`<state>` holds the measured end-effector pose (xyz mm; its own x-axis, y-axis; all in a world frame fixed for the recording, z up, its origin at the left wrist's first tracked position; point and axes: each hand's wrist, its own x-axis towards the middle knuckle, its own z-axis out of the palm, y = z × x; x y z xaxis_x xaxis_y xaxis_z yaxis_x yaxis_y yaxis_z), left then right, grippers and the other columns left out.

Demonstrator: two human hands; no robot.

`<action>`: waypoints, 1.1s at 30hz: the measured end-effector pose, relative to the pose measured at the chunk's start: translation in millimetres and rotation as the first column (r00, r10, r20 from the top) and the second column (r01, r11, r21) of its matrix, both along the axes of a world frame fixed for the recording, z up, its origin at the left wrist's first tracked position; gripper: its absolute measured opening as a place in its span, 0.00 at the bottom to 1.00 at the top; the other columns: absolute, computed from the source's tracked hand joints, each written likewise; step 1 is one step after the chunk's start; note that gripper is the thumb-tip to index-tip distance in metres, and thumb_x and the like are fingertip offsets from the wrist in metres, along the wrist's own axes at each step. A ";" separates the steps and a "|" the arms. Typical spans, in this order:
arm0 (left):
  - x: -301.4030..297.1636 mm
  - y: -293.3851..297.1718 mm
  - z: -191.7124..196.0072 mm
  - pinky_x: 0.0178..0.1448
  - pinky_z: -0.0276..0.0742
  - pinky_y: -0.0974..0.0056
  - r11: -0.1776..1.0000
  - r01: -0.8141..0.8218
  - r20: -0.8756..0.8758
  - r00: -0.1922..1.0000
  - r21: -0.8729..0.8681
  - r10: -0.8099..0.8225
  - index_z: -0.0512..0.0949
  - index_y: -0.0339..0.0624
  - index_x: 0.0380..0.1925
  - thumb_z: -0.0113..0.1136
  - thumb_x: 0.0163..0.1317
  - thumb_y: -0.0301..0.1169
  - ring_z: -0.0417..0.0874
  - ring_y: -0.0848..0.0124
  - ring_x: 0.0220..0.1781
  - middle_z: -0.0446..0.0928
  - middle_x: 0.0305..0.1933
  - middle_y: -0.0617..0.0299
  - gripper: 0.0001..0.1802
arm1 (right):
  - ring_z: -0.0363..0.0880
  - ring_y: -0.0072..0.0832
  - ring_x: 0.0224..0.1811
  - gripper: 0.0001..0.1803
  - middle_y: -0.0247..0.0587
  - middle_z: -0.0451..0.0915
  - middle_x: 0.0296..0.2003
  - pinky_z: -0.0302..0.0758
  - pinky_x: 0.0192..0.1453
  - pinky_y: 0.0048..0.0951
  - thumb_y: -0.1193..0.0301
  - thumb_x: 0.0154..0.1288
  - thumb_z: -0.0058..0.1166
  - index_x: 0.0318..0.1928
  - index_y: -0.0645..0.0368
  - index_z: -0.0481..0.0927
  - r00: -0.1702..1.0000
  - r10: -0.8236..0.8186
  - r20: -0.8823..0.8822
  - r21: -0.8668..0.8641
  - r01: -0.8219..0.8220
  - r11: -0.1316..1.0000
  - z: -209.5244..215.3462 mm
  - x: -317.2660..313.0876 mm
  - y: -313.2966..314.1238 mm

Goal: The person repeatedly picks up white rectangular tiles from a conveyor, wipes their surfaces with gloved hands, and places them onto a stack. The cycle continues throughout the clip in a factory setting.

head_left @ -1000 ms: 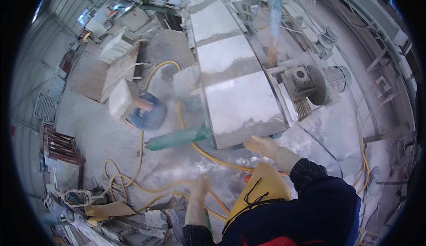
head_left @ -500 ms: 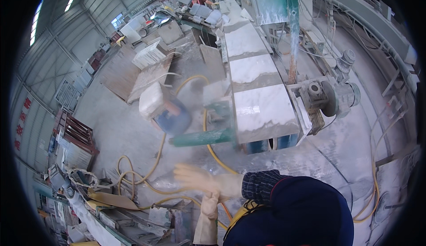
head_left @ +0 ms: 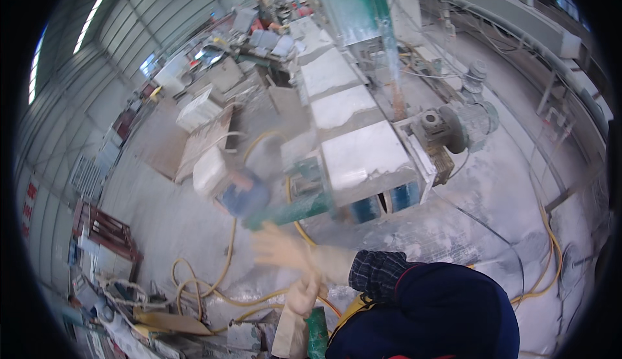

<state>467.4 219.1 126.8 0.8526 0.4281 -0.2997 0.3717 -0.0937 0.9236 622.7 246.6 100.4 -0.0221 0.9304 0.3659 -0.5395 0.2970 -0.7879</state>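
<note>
Both my hands wear cream gloves with long cuffs. My right hand (head_left: 282,247) reaches leftward across my front, its fingers spread and blurred, with nothing in them. My left hand (head_left: 303,295) comes up from the lower edge and is closed at the right wrist, gripping the right glove (head_left: 332,263) near its palm end. The right glove's cuff meets a dark striped sleeve (head_left: 376,273). Beyond my hands, white marble-like slabs (head_left: 363,155) lie in a row on a conveyor line.
A green roller or bar (head_left: 291,211) juts left from the conveyor's near end. Yellow hose (head_left: 228,255) loops over the dusty floor. A blue barrel (head_left: 245,196) stands left of the conveyor, a motor (head_left: 447,132) right of it. Scrap pieces (head_left: 246,336) lie at lower left.
My view has shifted, so the conveyor sits farther left. The right hand has tilted upward, fingers spread wider; the left hand keeps its grip at the right wrist.
</note>
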 end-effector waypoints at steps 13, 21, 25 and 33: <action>40.1 -23.5 -42.2 0.33 0.81 0.64 0.949 0.267 -0.001 0.963 -0.165 -0.271 0.79 0.32 0.30 0.52 0.78 0.41 0.82 0.66 0.24 0.82 0.24 0.52 0.23 | 0.63 0.38 0.76 0.42 0.47 0.66 0.73 0.63 0.76 0.38 0.40 0.74 0.45 0.73 0.61 0.64 0.878 -0.419 -0.233 -0.585 0.217 0.782 -50.8 24.4 -74.6; 69.9 -38.1 -99.7 0.45 0.81 0.62 0.902 0.424 -0.140 0.891 -0.087 -0.432 0.83 0.31 0.31 0.53 0.76 0.44 0.86 0.63 0.31 0.86 0.29 0.50 0.25 | 0.80 0.35 0.27 0.19 0.45 0.84 0.27 0.76 0.36 0.37 0.56 0.67 0.57 0.31 0.59 0.86 0.396 -0.346 0.851 -0.327 0.914 0.242 -177.4 107.7 -186.7; 31.0 45.2 -108.4 0.62 0.78 0.53 0.924 0.379 -0.216 0.898 -0.061 -0.383 0.78 0.37 0.58 0.59 0.73 0.49 0.84 0.58 0.56 0.83 0.53 0.60 0.27 | 0.84 0.41 0.30 0.14 0.49 0.85 0.29 0.79 0.37 0.41 0.60 0.64 0.58 0.36 0.57 0.87 0.331 0.111 0.937 -0.307 0.933 -0.187 -256.3 108.6 -354.6; -57.2 113.7 -101.9 0.65 0.76 0.53 0.956 -0.141 -0.285 0.934 0.259 0.215 0.77 0.35 0.59 0.59 0.72 0.48 0.82 0.56 0.59 0.81 0.56 0.54 0.28 | 0.86 0.39 0.32 0.15 0.47 0.87 0.35 0.82 0.38 0.44 0.62 0.66 0.57 0.46 0.57 0.85 0.527 0.243 0.814 -0.425 0.827 -0.368 -316.5 -8.0 -576.7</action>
